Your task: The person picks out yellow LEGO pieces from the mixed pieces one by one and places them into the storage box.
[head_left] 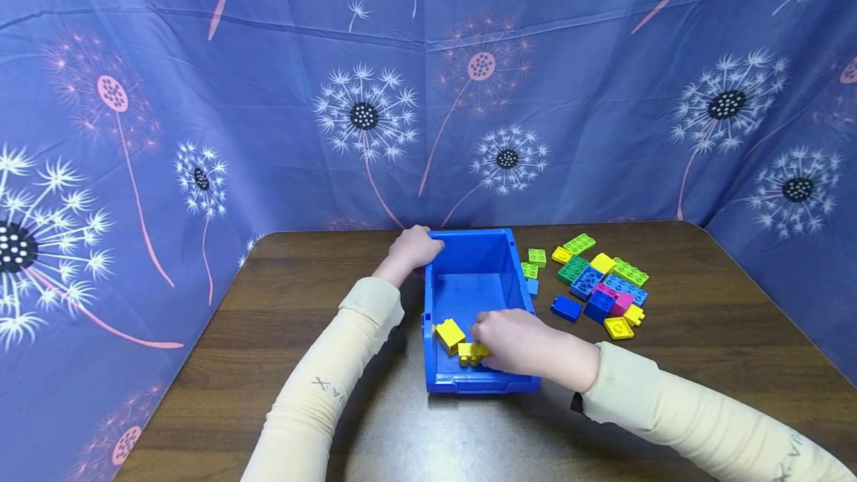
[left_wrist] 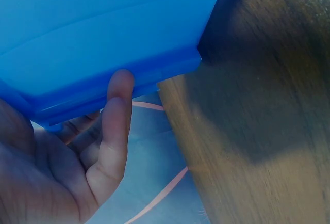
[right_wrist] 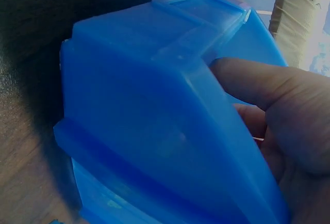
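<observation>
Head view: left hand (head_left: 416, 247) gripped the blue bin (head_left: 509, 274) at its far-left corner, right hand (head_left: 518, 341) pinched a yellow brick (head_left: 472, 352) inside; best lowered gently

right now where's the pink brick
In the head view the pink brick lies on the table to the right of the blue bin, in the loose pile of bricks, between a blue brick and a yellow brick.

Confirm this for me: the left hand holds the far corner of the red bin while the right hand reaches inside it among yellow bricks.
Not quite: the bin is blue, not red, as the head view shows. The left hand does hold its far corner, and the right hand reaches inside among the yellow bricks.
</observation>
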### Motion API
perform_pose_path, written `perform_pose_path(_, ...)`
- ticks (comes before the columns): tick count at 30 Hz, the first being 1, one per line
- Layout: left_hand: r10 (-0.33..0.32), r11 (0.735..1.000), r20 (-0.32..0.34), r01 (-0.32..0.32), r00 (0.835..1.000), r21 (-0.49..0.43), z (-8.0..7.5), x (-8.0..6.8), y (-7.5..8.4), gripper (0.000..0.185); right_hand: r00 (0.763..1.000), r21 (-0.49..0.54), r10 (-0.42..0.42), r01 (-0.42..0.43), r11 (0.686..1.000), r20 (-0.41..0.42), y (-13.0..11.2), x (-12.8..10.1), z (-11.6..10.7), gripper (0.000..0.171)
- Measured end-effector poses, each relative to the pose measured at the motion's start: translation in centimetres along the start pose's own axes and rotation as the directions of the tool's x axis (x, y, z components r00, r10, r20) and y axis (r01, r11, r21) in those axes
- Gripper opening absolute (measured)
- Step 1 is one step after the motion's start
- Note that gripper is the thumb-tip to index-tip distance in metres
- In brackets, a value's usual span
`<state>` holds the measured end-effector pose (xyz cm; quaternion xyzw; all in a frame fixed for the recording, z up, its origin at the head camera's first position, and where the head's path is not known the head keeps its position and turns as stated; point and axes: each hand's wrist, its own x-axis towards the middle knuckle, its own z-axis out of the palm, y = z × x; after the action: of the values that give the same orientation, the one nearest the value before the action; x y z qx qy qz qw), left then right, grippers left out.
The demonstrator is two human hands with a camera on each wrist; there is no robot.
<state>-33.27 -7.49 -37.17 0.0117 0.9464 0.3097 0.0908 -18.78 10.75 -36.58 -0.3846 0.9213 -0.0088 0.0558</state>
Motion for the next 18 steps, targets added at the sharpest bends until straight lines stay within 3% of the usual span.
perform_pose_path(18, 0.023, 1.000, -0.012, -0.023, 1.000, -0.021, 0.20, 0.13, -0.41, 0.042, 0.998, -0.033, 0.022, -0.020, 0.999, 0.058, -0.54, 0.90, 0.40, 0.032)
